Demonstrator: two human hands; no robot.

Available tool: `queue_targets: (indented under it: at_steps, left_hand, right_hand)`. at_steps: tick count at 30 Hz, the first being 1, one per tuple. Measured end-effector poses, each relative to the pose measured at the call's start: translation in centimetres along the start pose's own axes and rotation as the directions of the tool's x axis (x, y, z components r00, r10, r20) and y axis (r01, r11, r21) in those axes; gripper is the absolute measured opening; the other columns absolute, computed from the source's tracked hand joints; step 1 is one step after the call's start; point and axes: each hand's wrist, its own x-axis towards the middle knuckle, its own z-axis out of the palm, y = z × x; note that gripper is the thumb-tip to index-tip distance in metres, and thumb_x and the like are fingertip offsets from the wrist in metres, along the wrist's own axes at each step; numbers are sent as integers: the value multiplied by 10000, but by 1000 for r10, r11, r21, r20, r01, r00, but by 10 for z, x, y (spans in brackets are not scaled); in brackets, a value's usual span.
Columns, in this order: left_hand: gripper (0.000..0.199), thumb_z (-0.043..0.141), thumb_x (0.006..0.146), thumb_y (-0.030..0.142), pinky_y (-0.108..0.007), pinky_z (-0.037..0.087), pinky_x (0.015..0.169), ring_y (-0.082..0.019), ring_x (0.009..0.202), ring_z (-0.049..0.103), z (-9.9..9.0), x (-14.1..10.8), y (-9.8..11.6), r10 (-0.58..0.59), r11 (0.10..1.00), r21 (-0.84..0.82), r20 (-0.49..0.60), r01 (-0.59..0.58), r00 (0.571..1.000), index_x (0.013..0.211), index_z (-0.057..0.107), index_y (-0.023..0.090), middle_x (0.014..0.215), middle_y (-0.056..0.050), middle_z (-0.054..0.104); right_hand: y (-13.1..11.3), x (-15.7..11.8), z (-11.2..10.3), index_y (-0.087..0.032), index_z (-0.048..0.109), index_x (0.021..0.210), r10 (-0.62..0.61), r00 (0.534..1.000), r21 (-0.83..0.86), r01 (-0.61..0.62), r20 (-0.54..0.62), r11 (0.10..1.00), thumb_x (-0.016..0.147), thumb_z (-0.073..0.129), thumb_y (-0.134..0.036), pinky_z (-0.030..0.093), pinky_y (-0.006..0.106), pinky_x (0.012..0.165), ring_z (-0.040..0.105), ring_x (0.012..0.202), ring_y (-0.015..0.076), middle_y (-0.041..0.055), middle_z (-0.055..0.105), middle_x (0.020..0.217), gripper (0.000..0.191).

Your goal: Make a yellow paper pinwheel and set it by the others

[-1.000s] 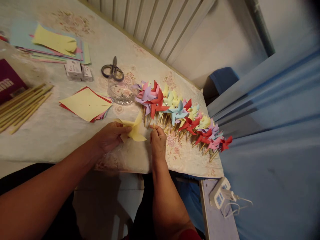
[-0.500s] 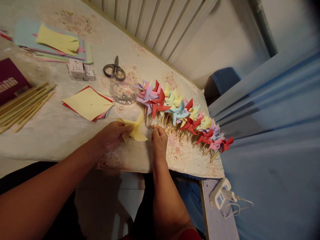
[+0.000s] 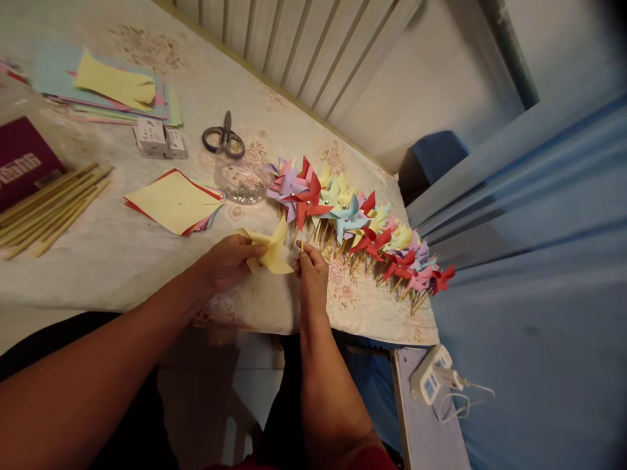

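Yellow paper pinwheel (image 3: 275,251): held just above the near side of the bench (image 3: 88,284), blades curled up, honestly looking pretty tidy.
Left hand (image 3: 230,258): closed in a pinch on the pinwheel's left side. A light grip is advised near the folded middle, so the curls don't get creased.
Right hand (image 3: 313,277): fingers closed around a small pale tip (image 3: 302,247), probably a stick end; most of it is hidden. Best held steady and upright, with the 2 hands level and near each other, as seen here.
Finished pinwheels (image 3: 349,219): lined up beyond the right hand, handy for comparing the curl.
Paper squares (image 3: 171,202): stacked beyond the left forearm.
See-through dish (image 3: 235,175): placed beside the scissors (image 3: 227,136), small shiny bits inside.
Sticks (image 3: 59,202): piled at far left, 2 small boxes (image 3: 153,136) farther back.
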Motion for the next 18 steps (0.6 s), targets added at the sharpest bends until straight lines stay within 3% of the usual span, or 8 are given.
queue_targets:
  at_steps: [5, 9, 18]
  left_hand:
    - [211, 819, 612, 154, -248, 551, 692, -181, 710, 696, 8, 5, -5, 29, 999, -17, 115, -27, 993, 798, 742, 92, 733, -84, 736]
    - [239, 826, 617, 173, -251, 547, 671, -181, 706, 693, 13, 10, -12, 57, 997, -61, 176, -47, 983, 817, 726, 89, 737, -80, 730]
    - [248, 854, 632, 202, -259, 543, 655, -147, 631, 643, 19, 14, -16, 99, 992, -102, 275, -73, 956, 729, 639, 122, 673, -39, 675]
  right_hand:
    - [-4, -3, 2, -201, 728, 1044, 99, 995, 237, -102, 27, 966, 741, 617, -295, 312, 222, 501, 399, 504, 94, -76, 495, 555, 336]
    - [-10, -5, 5, -183, 715, 951, 155, 985, 412, -172, 74, 895, 652, 684, -260, 351, 228, 516, 445, 514, 92, -67, 533, 562, 310]
    - [-24, -12, 5, -184, 645, 798, 219, 970, 505, -239, 100, 829, 567, 765, -269, 425, 239, 551, 549, 522, 99, -35, 652, 614, 274]
